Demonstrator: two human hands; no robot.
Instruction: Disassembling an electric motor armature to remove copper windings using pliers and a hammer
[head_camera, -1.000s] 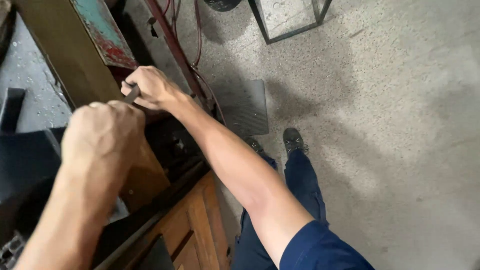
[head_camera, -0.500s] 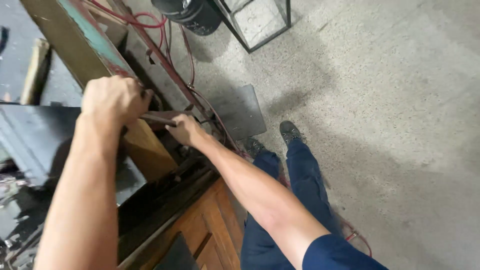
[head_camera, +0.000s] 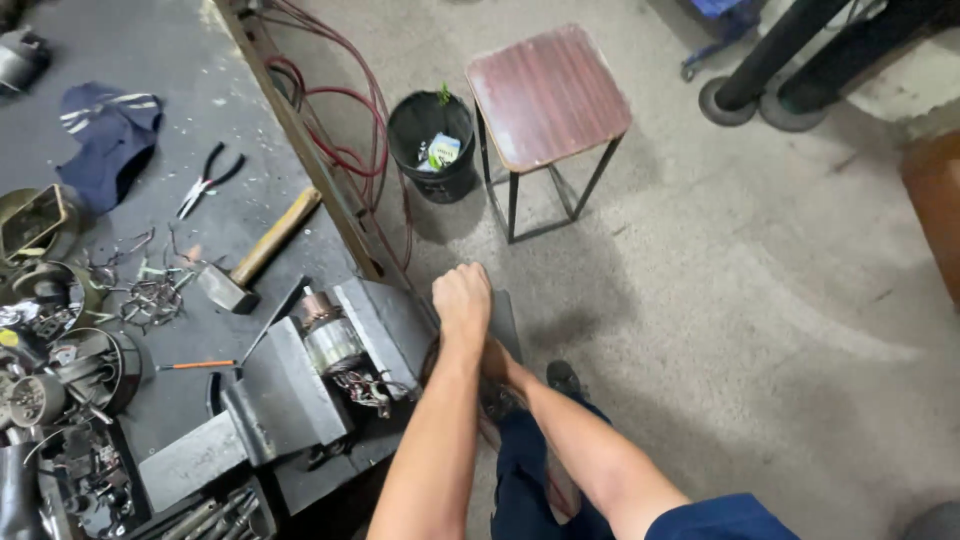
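A grey bench vise (head_camera: 290, 390) stands at the front edge of the dark workbench (head_camera: 150, 50). Between its jaws sits a motor armature (head_camera: 328, 338) with copper windings. My left hand (head_camera: 462, 300) is a closed fist just right of the vise's front jaw, gripping the vise handle, which the fist hides. My right hand (head_camera: 497, 362) lies directly below it, largely covered by my left forearm, and is closed on the lower end of the same handle.
On the bench lie a hammer (head_camera: 262, 252), pliers (head_camera: 205, 180), a blue cloth (head_camera: 110, 135), an orange screwdriver (head_camera: 195, 365) and several metal parts at the left. Red hoses (head_camera: 350, 110) hang off the bench edge. A black bucket (head_camera: 432, 140) and a stool (head_camera: 548, 95) stand on the concrete floor.
The view has swung up and back, and now takes in the bench top, vise and stool. Both hands have turned with the handle, ending stacked at the vise's front.
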